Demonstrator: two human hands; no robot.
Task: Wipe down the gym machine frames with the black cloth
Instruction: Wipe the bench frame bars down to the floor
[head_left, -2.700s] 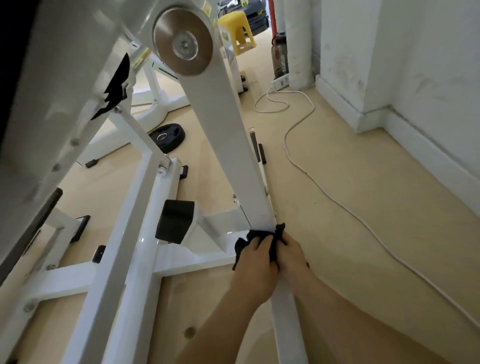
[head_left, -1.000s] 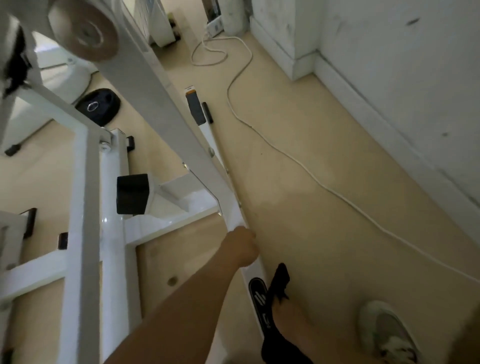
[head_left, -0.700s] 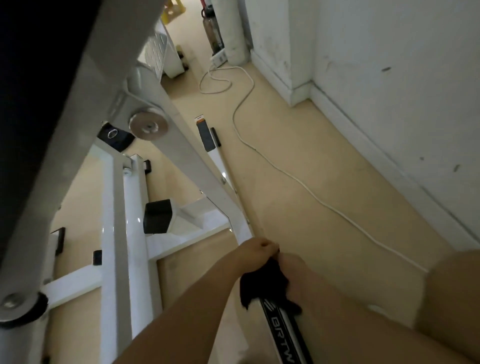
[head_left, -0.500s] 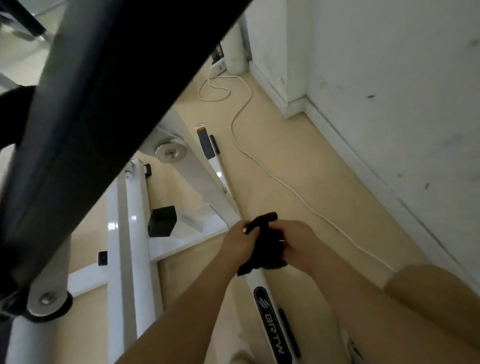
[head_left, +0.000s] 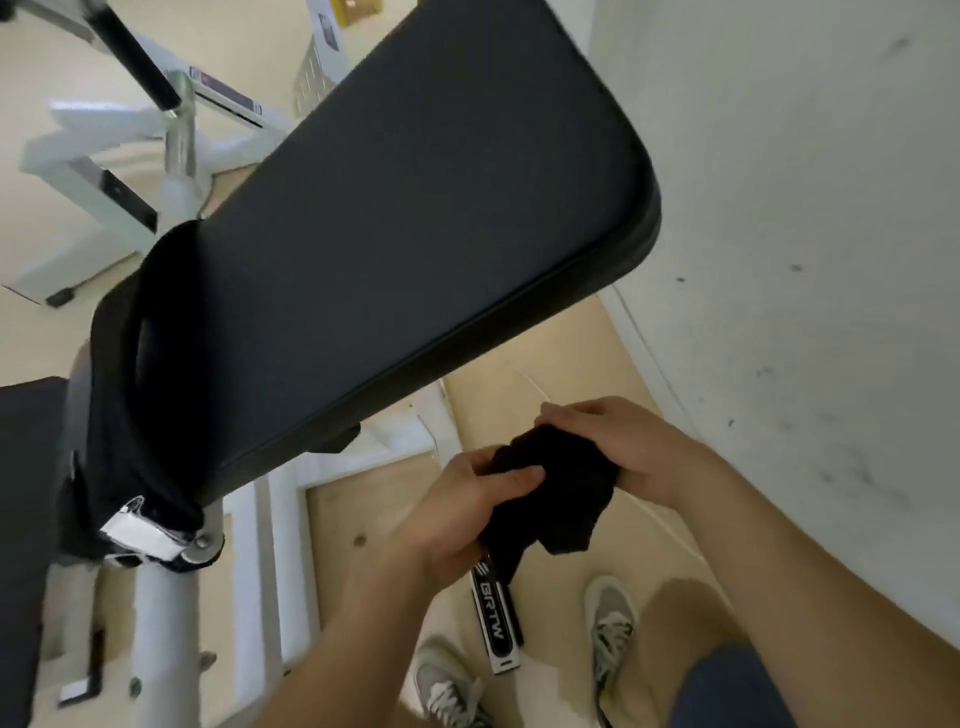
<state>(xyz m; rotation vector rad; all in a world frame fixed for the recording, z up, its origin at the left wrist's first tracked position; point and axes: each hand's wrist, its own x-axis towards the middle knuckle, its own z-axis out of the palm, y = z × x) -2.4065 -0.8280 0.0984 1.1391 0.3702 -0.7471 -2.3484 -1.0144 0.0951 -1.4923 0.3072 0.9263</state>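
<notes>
Cloth (head_left: 553, 493), black and bunched, was held in mid-air between both hands, above the floor and clear of every frame member. The left hand (head_left: 467, 512) had its fingers curled round the cloth's near side, thumb pressed along the top; the right hand (head_left: 618, 447) clasped the far side, fingers wrapped over the bundle. Both grips were closed on fabric. In my judgement the cloth was being refolded or turned to a fresh face, since it touched no surface at this moment.

Below the hands, two grey shoes (head_left: 610, 621) stood on the tan floor (head_left: 363, 514), one on either side of a white base rail bearing a black lettered end cap (head_left: 493, 621). The stance astride that rail suggested the person was working along it.

To the left, a white upright tube (head_left: 161, 639) rose to a metal bracket (head_left: 150, 535) beneath a large black padded bench (head_left: 415, 223), which tilted across the upper view and hid much of the frame under it. White cross members (head_left: 363, 457) showed just past its lower edge.

Farther off, a second white machine frame (head_left: 88, 187) stood at upper left. The scuffed white wall (head_left: 805, 260) ran close along the right, leaving a narrow working gap.

No container was in view, and no spray bottle or bucket could be seen.
</notes>
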